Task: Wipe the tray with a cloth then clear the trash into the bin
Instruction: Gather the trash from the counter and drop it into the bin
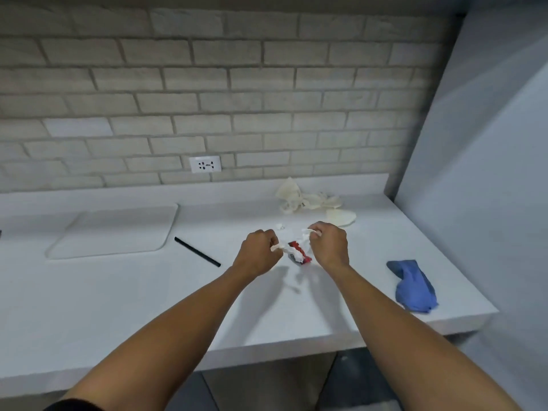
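Gathering trash mid-counter: left hand (259, 250) and right hand (329, 244) both curl, pinching a white-and-red wrapper (298, 253). Best bunch it tight so nothing drops. Blue cloth (413, 287) lies by the right edge, tray (118, 229) back left; bin unseen.

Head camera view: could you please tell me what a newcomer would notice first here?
Two hands, left and right, meet mid-counter, both gripping a crumpled white and red wrapper. A blue cloth lies near the counter's right edge. A pale tray sits to the left, a black straw beside it.
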The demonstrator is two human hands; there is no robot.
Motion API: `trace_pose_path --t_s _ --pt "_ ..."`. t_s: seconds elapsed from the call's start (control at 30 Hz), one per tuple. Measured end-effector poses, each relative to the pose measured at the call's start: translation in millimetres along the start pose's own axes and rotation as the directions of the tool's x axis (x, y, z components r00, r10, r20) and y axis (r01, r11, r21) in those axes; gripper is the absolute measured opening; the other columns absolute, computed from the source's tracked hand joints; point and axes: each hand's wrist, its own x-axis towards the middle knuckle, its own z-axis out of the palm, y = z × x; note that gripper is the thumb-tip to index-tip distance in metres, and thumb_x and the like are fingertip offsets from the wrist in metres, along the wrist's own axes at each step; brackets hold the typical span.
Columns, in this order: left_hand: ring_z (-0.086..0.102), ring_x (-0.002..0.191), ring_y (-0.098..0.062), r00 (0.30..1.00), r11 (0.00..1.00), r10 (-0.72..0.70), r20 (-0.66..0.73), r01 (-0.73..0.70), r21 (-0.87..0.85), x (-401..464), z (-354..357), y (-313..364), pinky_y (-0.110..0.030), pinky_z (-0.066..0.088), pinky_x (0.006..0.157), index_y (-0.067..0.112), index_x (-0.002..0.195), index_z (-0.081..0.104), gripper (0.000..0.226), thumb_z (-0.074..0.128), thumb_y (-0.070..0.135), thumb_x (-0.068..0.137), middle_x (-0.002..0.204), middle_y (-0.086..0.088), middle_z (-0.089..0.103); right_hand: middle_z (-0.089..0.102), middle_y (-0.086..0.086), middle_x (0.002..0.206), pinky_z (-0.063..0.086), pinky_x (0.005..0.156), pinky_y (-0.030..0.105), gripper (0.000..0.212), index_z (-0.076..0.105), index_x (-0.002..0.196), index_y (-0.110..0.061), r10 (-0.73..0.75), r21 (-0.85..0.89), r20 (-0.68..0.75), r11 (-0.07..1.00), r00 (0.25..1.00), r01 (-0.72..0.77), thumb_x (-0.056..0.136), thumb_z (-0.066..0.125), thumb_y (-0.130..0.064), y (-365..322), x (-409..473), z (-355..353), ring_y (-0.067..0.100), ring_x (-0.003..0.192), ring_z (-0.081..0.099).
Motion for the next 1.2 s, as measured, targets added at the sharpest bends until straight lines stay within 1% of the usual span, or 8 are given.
trace_pose_path --t_s 0.23,0.4,0.47,0.67,0.8,0.97,1.07,1.2 --pt "0.060 0.081 -0.020 0.974 0.981 0.193 0.117 -0.188 -0.056 -29.8 51.1 66.1 -0.027 0.040 0.062 0.017 0.093 0.067 0.014 0.065 0.025 0.082 0.083 0.002 0.062 0.074 0.005 0.097 0.051 0.074 0.025 0.026 0.074 0.099 -0.012 0.092 -0.088 -0.062 0.991 0.994 -0.097 0.089 0.051 -0.005 68.6 -63.3 -53.2 0.023 0.087 0.066" --pt "0.058 0.078 -0.019 0.922 0.940 0.335 0.193 -0.315 -0.129 -48.2 112.4 130.1 -0.030 0.045 0.067 0.018 0.094 0.066 0.016 0.066 0.031 0.084 0.085 0.000 0.059 0.072 0.003 0.089 0.050 0.070 0.025 0.024 0.074 0.096 -0.011 0.217 0.001 -0.136 0.976 0.967 -0.219 0.091 0.051 -0.007 130.1 -108.0 -97.0 0.018 0.080 0.064" --pt "0.058 0.078 -0.021 0.897 0.929 0.364 0.251 -0.331 -0.163 -59.5 144.0 155.8 -0.031 0.045 0.068 0.017 0.092 0.066 0.016 0.066 0.031 0.085 0.086 -0.001 0.060 0.071 0.003 0.084 0.047 0.066 0.026 0.022 0.073 0.089 -0.011 0.262 -0.002 -0.165 0.964 0.951 -0.266 0.088 0.052 -0.007 159.0 -129.0 -113.1 0.018 0.076 0.063" --pt "0.061 0.083 -0.028 0.821 0.931 0.359 0.444 -0.284 -0.229 -113.7 250.3 197.4 -0.034 0.044 0.070 0.010 0.092 0.068 0.016 0.068 0.023 0.084 0.090 -0.012 0.066 0.072 0.008 0.102 0.045 0.078 0.023 0.027 0.074 0.105 -0.011 0.457 -0.039 -0.159 0.883 0.875 -0.468 0.085 0.056 -0.007 255.3 -192.4 -136.0 0.023 0.091 0.065" --pt "0.064 0.087 -0.026 0.802 0.955 0.288 0.523 -0.204 -0.214 -146.8 328.8 184.7 -0.034 0.052 0.076 0.014 0.098 0.070 0.018 0.071 0.020 0.081 0.097 -0.009 0.066 0.073 0.007 0.098 0.045 0.079 0.024 0.024 0.074 0.102 -0.012 0.532 -0.034 -0.143 0.840 0.834 -0.541 0.085 0.058 -0.010 321.6 -232.6 -119.9 0.022 0.089 0.065" --pt "0.066 0.094 -0.025 0.761 0.980 0.200 0.617 -0.158 -0.123 -189.3 458.9 132.0 -0.035 0.057 0.085 0.014 0.108 0.071 0.018 0.067 0.017 0.090 0.108 -0.008 0.069 0.074 0.003 0.095 0.041 0.073 0.017 0.022 0.074 0.101 -0.011 0.626 -0.013 -0.124 0.774 0.770 -0.633 0.087 0.057 -0.013 422.1 -286.8 -50.0 0.014 0.081 0.063" --pt "0.068 0.095 -0.024 0.722 0.982 0.170 0.671 -0.182 -0.053 -206.9 542.2 89.9 -0.035 0.057 0.086 0.013 0.109 0.070 0.017 0.065 0.020 0.093 0.108 -0.007 0.071 0.074 0.005 0.091 0.045 0.069 0.021 0.020 0.072 0.097 -0.011 0.667 -0.139 -0.064 0.730 0.742 -0.669 0.090 0.054 -0.015 489.9 -321.8 4.5 0.013 0.075 0.062" --pt "0.069 0.094 -0.025 0.704 0.981 0.134 0.698 -0.193 0.006 -222.0 647.9 45.0 -0.033 0.059 0.082 0.019 0.110 0.070 0.020 0.061 0.026 0.093 0.108 -0.008 0.071 0.075 0.006 0.096 0.056 0.077 0.027 0.027 0.075 0.104 -0.014 0.802 -0.057 -0.059 0.592 0.595 -0.804 0.086 0.055 -0.011 576.6 -352.6 68.3 0.018 0.080 0.069"
